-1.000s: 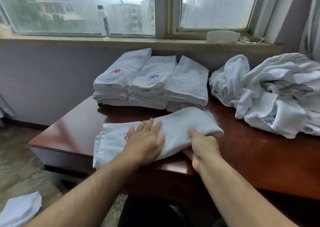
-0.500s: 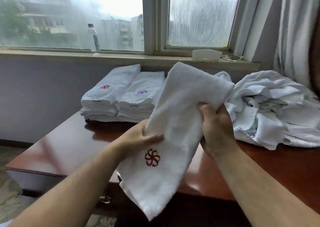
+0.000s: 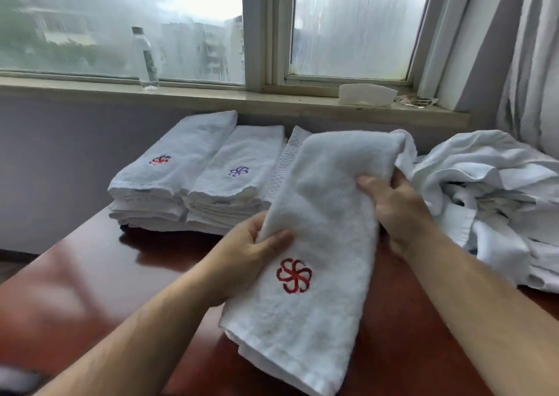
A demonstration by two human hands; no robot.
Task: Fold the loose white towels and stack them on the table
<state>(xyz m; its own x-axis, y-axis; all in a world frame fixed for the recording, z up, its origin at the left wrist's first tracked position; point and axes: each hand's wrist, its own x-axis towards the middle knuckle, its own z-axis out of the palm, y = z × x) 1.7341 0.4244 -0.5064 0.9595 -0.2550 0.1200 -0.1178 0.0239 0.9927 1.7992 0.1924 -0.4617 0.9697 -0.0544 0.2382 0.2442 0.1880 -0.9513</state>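
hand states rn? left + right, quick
Left hand: closed, gripping the left edge of the folded towel.
Right hand: closed, gripping the same towel's right edge.

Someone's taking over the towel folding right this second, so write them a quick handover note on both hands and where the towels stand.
Left hand: grips the folded towel at its left edge, thumb on top.
Right hand: grips its right edge, higher up.
The folded towel is held tilted over the table, red emblem facing up, not yet stacked.
Done: three stacks of folded towels sit at the table's far side.
Left: set this towel on a stack, probably the left stack, whose top towel also has a red emblem. Then fold the loose pile on the right.
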